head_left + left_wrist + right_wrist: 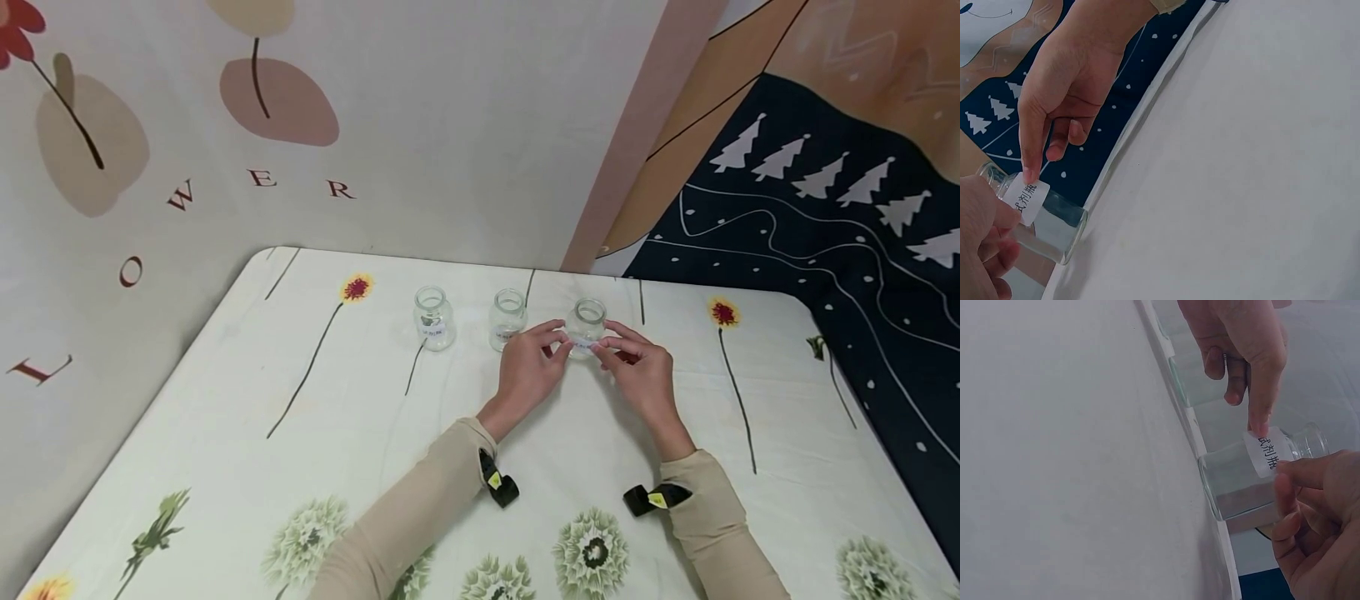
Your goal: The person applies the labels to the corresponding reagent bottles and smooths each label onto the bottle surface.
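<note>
A small clear glass jar (588, 314) stands upright on the table, with a white paper label (1264, 452) bearing handwritten dark characters on its front. My left hand (528, 367) is at the jar's left side, its thumb on one end of the label. On the opposite side, my right hand (645, 379) presses its thumb on the label's other end. Forefingers of both hands reach along the jar's sides, so the jar is held between them. The remaining fingers are curled, as the left wrist view shows for the right hand. Fingertips behind the glass are partly hidden.
Two similar labelled jars stand in a row to the left, the middle jar (508, 312) close to my left hand and the far jar (433, 321) beyond it. Flower-printed white cloth covers the table (360, 467). A printed curtain (465, 142) hangs behind its back edge.
</note>
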Demonstrator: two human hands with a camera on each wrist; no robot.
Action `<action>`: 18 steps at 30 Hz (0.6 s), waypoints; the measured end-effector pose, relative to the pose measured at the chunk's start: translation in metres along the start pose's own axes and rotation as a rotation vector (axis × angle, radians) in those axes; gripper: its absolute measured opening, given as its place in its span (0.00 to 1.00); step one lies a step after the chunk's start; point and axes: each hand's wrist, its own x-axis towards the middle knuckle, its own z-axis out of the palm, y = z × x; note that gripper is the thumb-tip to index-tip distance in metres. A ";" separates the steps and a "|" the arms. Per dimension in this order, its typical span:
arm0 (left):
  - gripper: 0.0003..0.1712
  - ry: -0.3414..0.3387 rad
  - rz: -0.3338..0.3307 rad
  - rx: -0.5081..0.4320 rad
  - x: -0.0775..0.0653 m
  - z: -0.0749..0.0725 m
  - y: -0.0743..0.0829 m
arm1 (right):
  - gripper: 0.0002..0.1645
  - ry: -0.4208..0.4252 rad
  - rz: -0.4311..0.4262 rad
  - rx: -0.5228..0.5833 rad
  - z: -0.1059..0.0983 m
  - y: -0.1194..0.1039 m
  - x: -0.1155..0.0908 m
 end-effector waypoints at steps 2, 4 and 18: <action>0.05 0.002 -0.004 -0.006 0.000 0.001 0.000 | 0.11 0.001 -0.002 -0.004 0.000 0.000 0.000; 0.05 0.003 -0.007 -0.013 0.000 0.001 0.000 | 0.11 0.003 -0.003 -0.006 0.000 0.000 0.000; 0.03 0.020 -0.014 -0.124 0.003 0.003 -0.003 | 0.12 -0.005 0.020 0.002 -0.001 0.000 0.001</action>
